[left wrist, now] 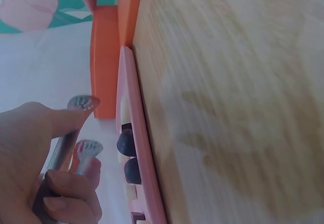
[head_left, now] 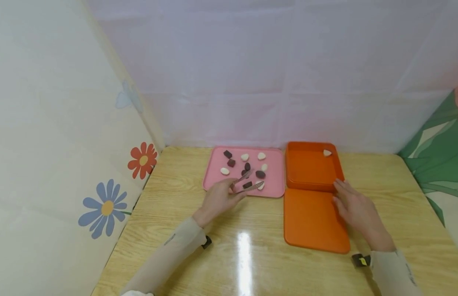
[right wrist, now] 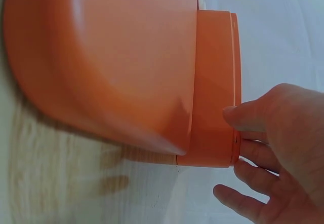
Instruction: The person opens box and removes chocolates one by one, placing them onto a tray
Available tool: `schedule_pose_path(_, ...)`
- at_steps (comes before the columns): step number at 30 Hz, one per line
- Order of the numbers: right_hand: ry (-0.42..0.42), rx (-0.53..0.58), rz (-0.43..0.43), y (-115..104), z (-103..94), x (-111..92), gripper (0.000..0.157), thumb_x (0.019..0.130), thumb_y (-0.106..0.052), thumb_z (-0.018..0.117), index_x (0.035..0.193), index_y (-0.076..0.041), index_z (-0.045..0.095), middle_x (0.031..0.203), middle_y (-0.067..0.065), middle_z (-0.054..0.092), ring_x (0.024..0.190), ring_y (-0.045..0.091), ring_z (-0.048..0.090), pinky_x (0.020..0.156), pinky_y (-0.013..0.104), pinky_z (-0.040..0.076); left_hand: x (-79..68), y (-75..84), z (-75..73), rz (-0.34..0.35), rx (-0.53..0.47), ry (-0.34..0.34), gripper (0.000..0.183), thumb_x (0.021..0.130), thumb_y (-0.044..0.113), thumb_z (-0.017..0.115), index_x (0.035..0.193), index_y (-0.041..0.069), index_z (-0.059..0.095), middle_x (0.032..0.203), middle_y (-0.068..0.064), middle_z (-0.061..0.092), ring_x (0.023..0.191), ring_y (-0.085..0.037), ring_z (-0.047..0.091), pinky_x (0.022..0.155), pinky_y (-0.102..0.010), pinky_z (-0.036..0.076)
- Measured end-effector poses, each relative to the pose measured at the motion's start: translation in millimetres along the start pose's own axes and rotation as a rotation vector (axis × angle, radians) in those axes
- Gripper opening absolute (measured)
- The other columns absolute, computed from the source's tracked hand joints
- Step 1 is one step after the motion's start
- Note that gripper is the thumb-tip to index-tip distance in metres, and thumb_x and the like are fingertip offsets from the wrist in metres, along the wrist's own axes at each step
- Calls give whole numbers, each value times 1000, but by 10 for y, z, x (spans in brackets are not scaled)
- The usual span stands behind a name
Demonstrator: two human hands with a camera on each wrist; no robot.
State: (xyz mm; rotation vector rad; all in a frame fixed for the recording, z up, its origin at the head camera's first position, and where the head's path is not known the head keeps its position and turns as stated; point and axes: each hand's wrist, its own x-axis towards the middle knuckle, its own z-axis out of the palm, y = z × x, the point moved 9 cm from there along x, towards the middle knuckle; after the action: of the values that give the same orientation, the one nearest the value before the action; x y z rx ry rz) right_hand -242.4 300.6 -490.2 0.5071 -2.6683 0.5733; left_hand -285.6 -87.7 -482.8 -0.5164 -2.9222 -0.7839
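Note:
My left hand (head_left: 219,200) holds metal tongs (head_left: 257,186) over the near edge of a pink tray (head_left: 212,176). The tips of the tongs are spread, with nothing seen between them. Several dark brown pieces (head_left: 260,174), some blocky and some egg-shaped, lie on the tray among several white pieces (head_left: 224,171). To the right stands an orange box (head_left: 306,166) with one white piece (head_left: 327,153) in its far right corner. At the near right corner, my right hand (head_left: 358,207) grips the box rim, its thumb (right wrist: 238,114) on the near wall.
An orange lid (head_left: 314,222) lies flat against the near side of the box. White cloth (head_left: 229,90) hangs behind the wooden table (head_left: 177,197). Flower-printed panels border it at left and right. Dark wrist devices (head_left: 360,260) hang under both forearms.

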Motion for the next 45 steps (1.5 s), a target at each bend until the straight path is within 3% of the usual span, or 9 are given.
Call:
schedule_pose_path(4,8,-2,7,21,4,-14,54,92,-6,80,140,11,62,144,32,62,129,56,60,90,68,55,82,122,28,46,28,-13,51,96,45,81,137,14,72,89,10,73,57,-6,48,47,-22,39)
schedule_pose_path(13,-24,-12,40,54,1,-26,54,94,-7,78,142,11,60,147,32,59,133,56,57,98,69,51,320,336,105,89,-50,-38,50,97,42,81,132,9,74,90,7,73,52,-6,47,41,-23,38)
schedule_pose_path(19,-41,-7,42,44,13,-15,56,94,-8,79,143,11,59,149,31,58,134,56,56,99,69,50,473,402,120,75,-128,-60,31,98,41,79,104,12,73,79,1,67,49,-7,46,41,-23,35)
schedule_pose_path(26,-24,-15,25,24,-5,0,57,92,-7,80,142,11,60,148,32,58,133,56,57,98,67,52,651,515,137,104,-155,-35,44,99,41,78,126,9,65,94,4,70,57,-10,50,47,-24,39)
schedule_pose_path(32,-23,-19,29,42,11,17,58,91,-8,82,142,10,61,148,30,59,134,54,57,99,67,52,826,614,189,90,-150,-29,47,99,49,75,126,12,61,92,8,70,62,-10,57,52,-25,44)
schedule_pose_path(39,-27,-6,27,40,57,22,57,92,-7,81,142,10,61,148,31,59,134,54,57,100,68,51,1031,758,311,85,-168,-45,50,101,47,74,129,8,61,91,4,70,52,-11,56,42,-24,39)
schedule_pose_path(45,-58,8,58,61,80,9,57,94,-7,79,145,10,59,150,31,57,137,55,54,104,69,49,1224,854,415,79,-166,-52,61,99,48,75,147,14,59,93,6,70,62,-12,61,46,-27,48)
